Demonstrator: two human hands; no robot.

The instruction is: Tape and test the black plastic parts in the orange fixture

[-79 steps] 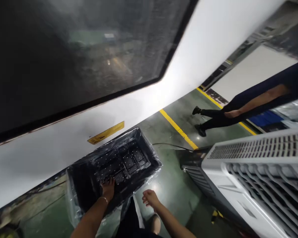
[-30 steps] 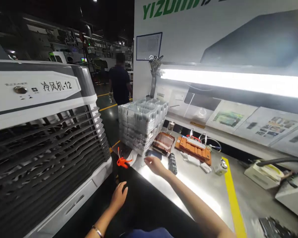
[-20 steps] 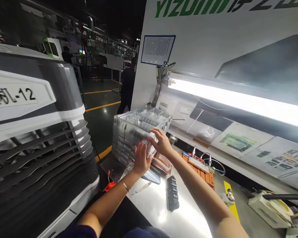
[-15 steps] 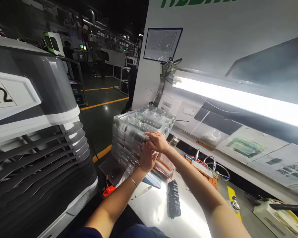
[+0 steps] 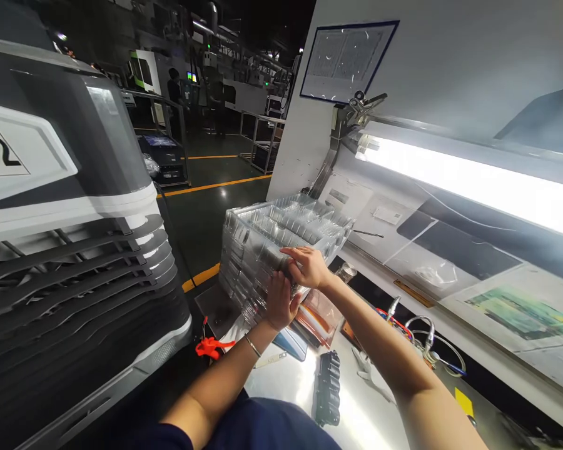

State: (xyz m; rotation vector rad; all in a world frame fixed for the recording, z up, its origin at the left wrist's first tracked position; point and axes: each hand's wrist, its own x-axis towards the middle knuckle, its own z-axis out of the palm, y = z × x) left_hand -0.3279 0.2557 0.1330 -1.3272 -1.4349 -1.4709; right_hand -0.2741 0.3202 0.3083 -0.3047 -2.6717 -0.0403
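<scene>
A tall stack of clear plastic trays stands at the far left of the metal bench. My left hand lies against the near side of the stack, fingers stretched upward and thumb apart. Just above it, my right hand rests at the upper near edge of the trays, its fingers reaching left and spread. Neither hand visibly lifts anything, though the right fingertips are partly hidden. Closer to me on the bench lies a black ribbed part. Beside the stack is an orange-brown plastic packet.
A large machine housing marked 12 rises on the left. A bright tube lamp hangs over the bench. White gloves, a blue phone-like slab and a red object lie nearby. Cables and hoses lie on the right.
The view has shifted left, so the bench and wall appear farther right. My right fingers look more bent, while both hands stay against the tray stack.
</scene>
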